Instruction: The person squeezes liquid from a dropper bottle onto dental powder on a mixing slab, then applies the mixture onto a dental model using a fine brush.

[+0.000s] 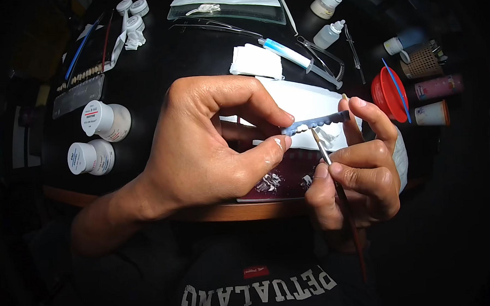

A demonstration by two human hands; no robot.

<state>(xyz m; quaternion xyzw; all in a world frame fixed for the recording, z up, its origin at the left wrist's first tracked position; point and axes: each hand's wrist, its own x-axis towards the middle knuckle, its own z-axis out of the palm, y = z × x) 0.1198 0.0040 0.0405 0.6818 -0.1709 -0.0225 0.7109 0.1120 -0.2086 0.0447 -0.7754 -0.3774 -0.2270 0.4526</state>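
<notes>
The left hand [193,155] is pinching one end of a bumpy blue strip [323,120] over white paper [302,97]; the right hand [369,175] is gripping a brush [322,152] near its tip, likely for control.

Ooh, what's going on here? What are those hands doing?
Somebody's left hand is pinching one end of a bumpy blue-gray strip. Their right hand holds a thin brush, with its tip right at the strip's bumpy edge. There's a bit of white stuff on that edge, and white crumbs lie below the hands.
</notes>
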